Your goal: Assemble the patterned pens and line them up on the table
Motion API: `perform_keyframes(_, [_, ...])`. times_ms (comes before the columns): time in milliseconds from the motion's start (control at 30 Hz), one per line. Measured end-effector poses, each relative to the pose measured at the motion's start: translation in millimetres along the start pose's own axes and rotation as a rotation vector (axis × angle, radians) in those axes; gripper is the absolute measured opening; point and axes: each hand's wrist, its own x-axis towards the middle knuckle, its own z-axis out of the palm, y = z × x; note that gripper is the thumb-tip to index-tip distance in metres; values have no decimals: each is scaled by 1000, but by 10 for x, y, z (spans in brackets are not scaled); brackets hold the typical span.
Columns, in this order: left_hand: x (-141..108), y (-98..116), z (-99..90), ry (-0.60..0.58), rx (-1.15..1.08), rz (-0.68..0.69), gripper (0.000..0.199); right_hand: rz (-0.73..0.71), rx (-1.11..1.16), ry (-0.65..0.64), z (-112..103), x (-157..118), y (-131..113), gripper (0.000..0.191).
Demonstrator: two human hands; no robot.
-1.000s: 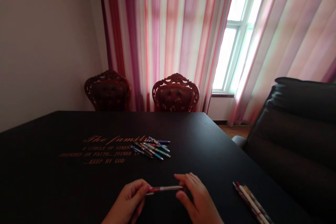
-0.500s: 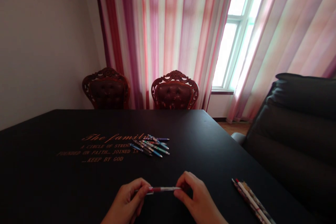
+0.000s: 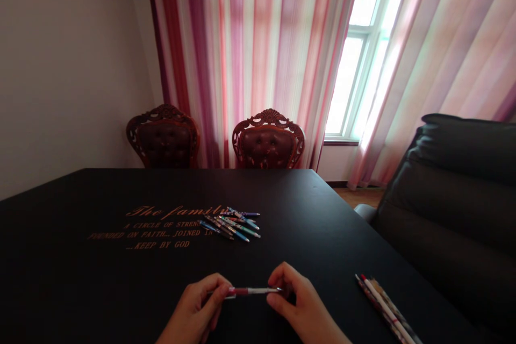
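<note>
A slim pen with a red and clear barrel [image 3: 250, 291] lies level between my two hands, above the dark table [image 3: 298, 215]. My left hand [image 3: 201, 303] pinches its left end between thumb and fingers. At the other end, the thumb and fingertips of my right hand [image 3: 296, 298] close round the pen's tip. Beyond the hands, a loose pile of several pens [image 3: 234, 224], mostly blue and patterned, covers part of the gold lettering on the table.
Several more pens [image 3: 387, 309] lie side by side near the table's right edge. Two carved chairs [image 3: 269, 142] stand behind the far edge, in front of striped curtains. A black leather armchair [image 3: 455, 204] is at the right.
The fingers of my right hand have shifted slightly at the pen's right end, where a little more of the tip shows. My left hand keeps its hold.
</note>
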Motion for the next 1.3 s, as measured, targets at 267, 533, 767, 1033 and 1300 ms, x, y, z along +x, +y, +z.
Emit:
perform_keyframes(267, [4,0,-1,-2,-14,-15,52,-5,90,-3,-16,2,59,14])
perform_keyframes(533, [19,-43,5,-1,-10,-10,51,39,100,-16,-1,15,78,11])
perform_keyframes(767, [79,-45,-127,76,9,-14,51,35,267,92,-181,86,186,19])
perform_keyframes(1033, [76,-23,-223,146,337,230,24,46,309,169,-319,135,257,20])
perform_keyframes(1300, [17,-7,-195,95,622,378,11,-22,83,79,-213,52,109,3])
